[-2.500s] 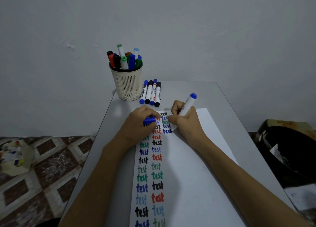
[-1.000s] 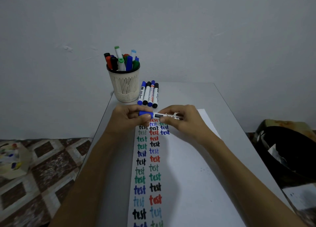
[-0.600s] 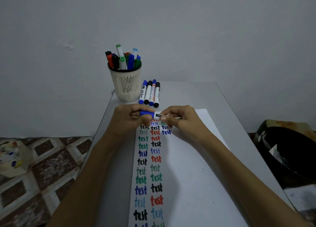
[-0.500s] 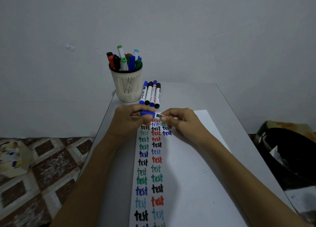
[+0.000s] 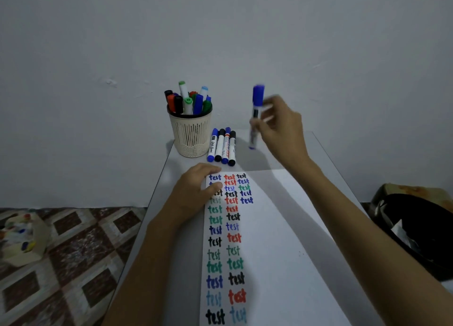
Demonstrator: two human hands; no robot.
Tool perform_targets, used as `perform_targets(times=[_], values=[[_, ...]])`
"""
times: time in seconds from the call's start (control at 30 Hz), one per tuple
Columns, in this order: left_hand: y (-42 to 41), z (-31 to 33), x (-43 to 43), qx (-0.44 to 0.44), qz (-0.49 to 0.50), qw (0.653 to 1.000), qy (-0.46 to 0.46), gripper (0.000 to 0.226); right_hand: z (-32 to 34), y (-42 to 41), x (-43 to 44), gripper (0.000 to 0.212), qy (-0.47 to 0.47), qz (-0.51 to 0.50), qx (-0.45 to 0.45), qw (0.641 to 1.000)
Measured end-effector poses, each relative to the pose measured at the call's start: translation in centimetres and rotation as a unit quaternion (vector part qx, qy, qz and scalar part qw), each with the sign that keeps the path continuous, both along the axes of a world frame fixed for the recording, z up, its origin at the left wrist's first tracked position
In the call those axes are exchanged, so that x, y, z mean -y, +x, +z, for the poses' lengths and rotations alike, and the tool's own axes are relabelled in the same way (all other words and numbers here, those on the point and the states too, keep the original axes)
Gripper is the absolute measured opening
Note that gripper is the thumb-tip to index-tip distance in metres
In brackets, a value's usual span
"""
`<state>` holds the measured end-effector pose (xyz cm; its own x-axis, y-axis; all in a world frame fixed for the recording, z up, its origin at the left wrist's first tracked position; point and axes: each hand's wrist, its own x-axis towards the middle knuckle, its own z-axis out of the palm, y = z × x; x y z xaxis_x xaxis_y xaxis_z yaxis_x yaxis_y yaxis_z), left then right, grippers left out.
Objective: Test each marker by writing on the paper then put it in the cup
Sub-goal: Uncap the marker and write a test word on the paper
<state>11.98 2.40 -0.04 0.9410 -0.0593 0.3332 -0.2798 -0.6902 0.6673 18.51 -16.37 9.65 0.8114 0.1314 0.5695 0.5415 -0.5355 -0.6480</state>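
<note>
While the right hand (image 5: pixel 279 127) was up above the far end of the table (image 5: pixel 289 151), it pinched a capped blue marker (image 5: pixel 256 116) between thumb and fingers, cap up, roughly upright, and a bit motion-blurred. That marker hung in the air to the right of the cup (image 5: pixel 190 134), well apart from it, with its lower end just above the tabletop.

Between the cup and the held marker lay a row of four markers (image 5: pixel 221 148), side by side and touching, right next to the cup's base, two blue-capped and two black-capped. So the straight line to the cup passed over those.

Left hand (image 5: pixel 196 190) was flat-ish on the top left corner of the paper (image 5: pixel 282 227), fingers curled loosely, holding nothing, thumb covering part of one written word. The paper had columns of "test" in blue, red, black and green down its left part.

The cup was a cream slotted one with a dark rim, stuffed with upright markers: green, black, red, blue and a light blue cap poking out.

Off the table, a dark bag (image 5: pixel 416 232) sat at the right, and a pale container (image 5: pixel 22 240) with colourful bits sat on the patterned floor at the left.
</note>
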Motion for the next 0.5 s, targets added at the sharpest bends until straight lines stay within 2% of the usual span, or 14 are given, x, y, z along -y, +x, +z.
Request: perform_targets(times=[0.07, 0.13, 0.27, 0.37, 0.5], values=[[0.0, -0.1, 0.0, 0.004, -0.002, 1.0, -0.006, 0.034, 2.3, 0.8, -2.0, 0.057, 0.063, 0.053, 0.035, 0.996], [0.0, -0.3, -0.1, 0.009, -0.008, 1.0, -0.009, 0.032, 3.9, 1.7, -4.1, 0.069, 0.105, 0.091, 0.075, 0.987], [0.0, -0.3, -0.2, 0.012, -0.01, 1.0, -0.005, 0.037, 5.0, 2.6, -8.2, 0.066, 0.139, 0.107, 0.124, 0.977], [0.1, -0.2, -0.1, 0.008, -0.008, 1.0, -0.002, 0.043, 3.6, 2.8, -10.0, 0.063, 0.083, 0.102, 0.13, 0.983], [0.0, -0.1, -0.2, 0.005, -0.009, 1.0, -0.005, 0.042, 1.4, 3.5, -10.4, 0.043, -0.088, 0.082, 0.13, 0.984]])
